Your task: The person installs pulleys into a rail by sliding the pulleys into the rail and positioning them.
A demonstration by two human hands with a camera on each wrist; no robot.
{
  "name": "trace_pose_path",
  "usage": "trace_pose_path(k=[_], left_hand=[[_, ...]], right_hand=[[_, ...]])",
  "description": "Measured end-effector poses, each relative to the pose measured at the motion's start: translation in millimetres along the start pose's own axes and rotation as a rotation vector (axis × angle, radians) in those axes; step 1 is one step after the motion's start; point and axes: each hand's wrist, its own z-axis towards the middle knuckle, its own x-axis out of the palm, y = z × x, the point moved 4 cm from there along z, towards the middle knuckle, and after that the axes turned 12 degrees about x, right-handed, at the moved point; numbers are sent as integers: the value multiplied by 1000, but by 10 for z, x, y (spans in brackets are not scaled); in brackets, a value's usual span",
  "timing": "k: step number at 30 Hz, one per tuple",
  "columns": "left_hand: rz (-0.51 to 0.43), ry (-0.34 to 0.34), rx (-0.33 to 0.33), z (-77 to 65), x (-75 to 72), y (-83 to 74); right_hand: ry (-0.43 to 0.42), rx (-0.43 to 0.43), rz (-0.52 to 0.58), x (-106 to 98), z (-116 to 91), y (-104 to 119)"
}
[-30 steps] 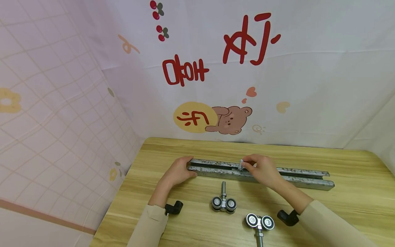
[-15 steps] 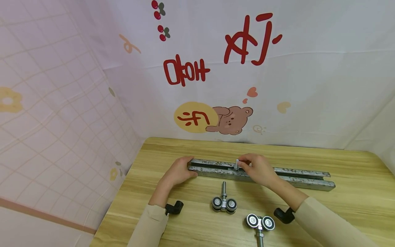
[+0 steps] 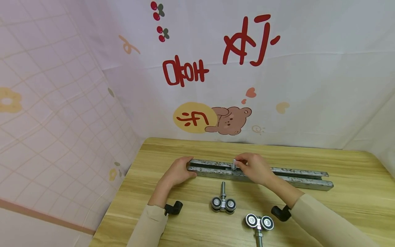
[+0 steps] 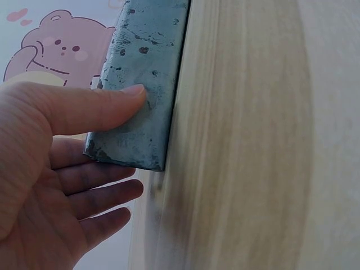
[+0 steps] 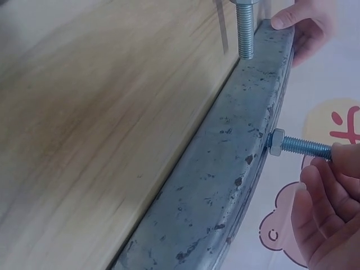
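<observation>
A long grey metal track [image 3: 299, 182], speckled with dark marks, lies across the table with its slot facing up. My left hand [image 3: 177, 171] grips its left end. In the left wrist view the thumb presses on the track's near face [image 4: 149, 62], and the other fingers reach round the far side. Out of the slot stands a threaded bolt [image 3: 234, 164] with a hex nut [image 5: 276, 142] at its base. My right hand [image 3: 257, 169] pinches the bolt's free tip between thumb and finger. Whatever the bolt joins inside the track is hidden.
Two roller trolleys with bolts lie in front of the track: one [image 3: 223, 203] with its bolt pointing away, another [image 3: 259, 223] nearer with its bolt towards me. A printed cloth wall [image 3: 308, 85] rises behind the wooden table [image 3: 191, 219].
My right hand has moved left along the track with the bolt, shifting it along the slot. The left hand and the two loose trolleys stay where they were.
</observation>
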Motion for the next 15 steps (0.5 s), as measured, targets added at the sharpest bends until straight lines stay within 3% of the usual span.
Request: trace_pose_path(k=[15], left_hand=[[5, 0, -1, -3, -6, 7]], right_hand=[[51, -2, -4, 126, 90, 132]])
